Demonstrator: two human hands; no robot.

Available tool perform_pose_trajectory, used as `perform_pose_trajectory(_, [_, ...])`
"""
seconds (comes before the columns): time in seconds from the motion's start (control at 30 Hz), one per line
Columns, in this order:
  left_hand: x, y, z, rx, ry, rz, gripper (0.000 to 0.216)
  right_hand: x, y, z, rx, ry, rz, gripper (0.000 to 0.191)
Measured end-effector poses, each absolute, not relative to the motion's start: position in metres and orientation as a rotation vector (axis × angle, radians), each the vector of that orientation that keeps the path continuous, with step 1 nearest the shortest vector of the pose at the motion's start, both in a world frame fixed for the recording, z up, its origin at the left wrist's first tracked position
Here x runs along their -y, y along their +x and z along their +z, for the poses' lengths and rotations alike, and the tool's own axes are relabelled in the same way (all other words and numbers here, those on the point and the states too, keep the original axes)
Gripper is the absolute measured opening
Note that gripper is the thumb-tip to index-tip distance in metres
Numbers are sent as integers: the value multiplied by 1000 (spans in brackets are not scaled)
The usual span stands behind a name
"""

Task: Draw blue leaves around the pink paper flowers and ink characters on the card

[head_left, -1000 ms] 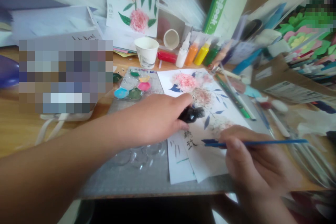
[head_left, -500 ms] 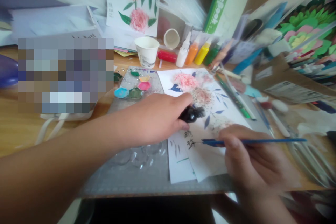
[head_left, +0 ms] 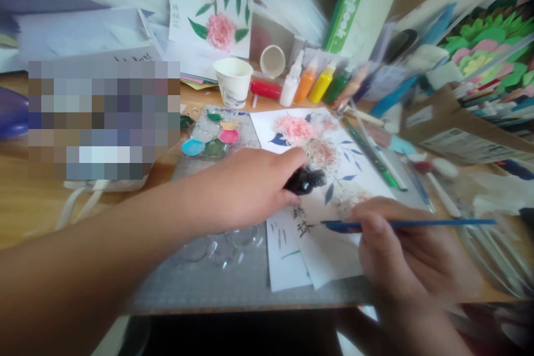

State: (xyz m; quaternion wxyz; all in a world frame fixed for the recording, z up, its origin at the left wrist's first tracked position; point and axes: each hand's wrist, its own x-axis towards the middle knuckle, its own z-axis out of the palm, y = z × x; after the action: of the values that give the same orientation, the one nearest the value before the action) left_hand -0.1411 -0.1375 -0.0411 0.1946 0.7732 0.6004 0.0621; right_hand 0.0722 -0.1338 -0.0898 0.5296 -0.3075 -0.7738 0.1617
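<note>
My left hand (head_left: 254, 183) is closed around a small black bottle (head_left: 306, 181) over the left part of a painted sheet (head_left: 329, 261). Most of the bottle is hidden by the fingers. A slim blue paintbrush (head_left: 438, 223) is pinched in my right hand (head_left: 400, 250), which rests on the sheet's lower right. The brush lies nearly level, its tip close to the black written characters (head_left: 303, 223). Pink and pale flowers with dark blue leaves cover the upper sheet. Under its left side lies a paper strip (head_left: 278, 267) with several test strokes.
A clear palette (head_left: 217, 144) with several paints is left of the sheet on a grey mat (head_left: 200, 283). Behind stand a paper cup (head_left: 233, 83) and several paint bottles (head_left: 306, 86). Pens (head_left: 375, 156), brushes and a cardboard box (head_left: 471, 128) crowd the right.
My right hand and the paintbrush have shifted slightly right, the tip drawing back from the lower character, which shows more strokes. My left hand and the bottle have stayed put.
</note>
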Motion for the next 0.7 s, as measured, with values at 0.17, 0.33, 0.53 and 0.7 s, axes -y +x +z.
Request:
perform_pose_trajectory(0.17, [137,-141,-41,-1681,2187,186,22,135,73,-88,1854,-782,390,16])
perform_pose_trajectory(0.33, [137,-141,-42,-1683,2179,174,23,135,74,-88,1893,-694,420,16])
perform_pose_trajectory(0.53, [137,-141,-42,-1692,2162,166,23,134,73,-90,1836,-722,371,17])
perform_pose_trajectory(0.7, [138,-142,-43,-1687,2175,180,25,136,74,-91,1840,-811,388,14])
